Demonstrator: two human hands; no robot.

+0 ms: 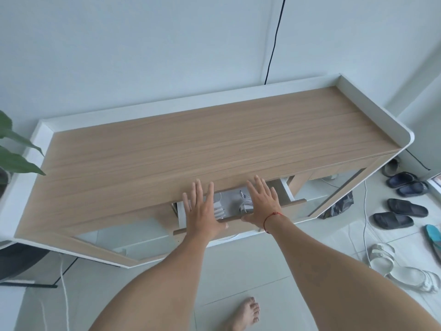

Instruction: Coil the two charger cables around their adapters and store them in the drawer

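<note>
A shallow drawer (296,202) stands partly open under the wooden desk top (191,144). Inside it lie two white chargers with cable wound round them: one (218,206) partly hidden by my left hand, the other (245,203) beside my right hand. My left hand (202,211) has its fingers straight and spread over the drawer, the heel of the palm against the drawer's wooden front. My right hand (263,201) lies the same way, flat and spread, its thumb at the drawer front. Neither hand holds anything.
The desk has a white raised rim (238,91) against the wall. A black cable (274,44) runs down the wall behind it. Sandals and slippers (403,206) and a white cord (365,218) lie on the tiled floor at the right. Plant leaves (14,149) hang at the left. My bare foot (245,314) is below.
</note>
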